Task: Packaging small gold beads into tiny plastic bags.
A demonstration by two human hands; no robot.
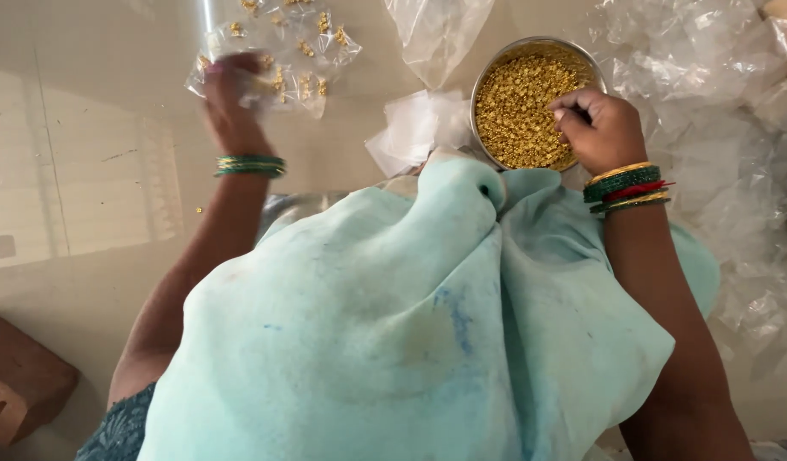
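Note:
My left hand [230, 98] is blurred and rests on a pile of small clear plastic packets [282, 51] that hold gold-coloured pieces, with its fingers curled on one packet. My right hand [600, 126] reaches into a round steel bowl [581, 56] filled with small gold-coloured beads [520, 107]; its fingers are bunched on the beads at the bowl's right side. Both wrists wear green and gold bangles. A pale green cloth [393, 324] over my lap hides the near floor.
Crumpled clear plastic bags [726, 111] lie heaped at the right. More clear bags [432, 34] lie behind the bowl, and a white folded one [410, 128] to its left. A brown block [18, 384] sits at lower left on the pale floor.

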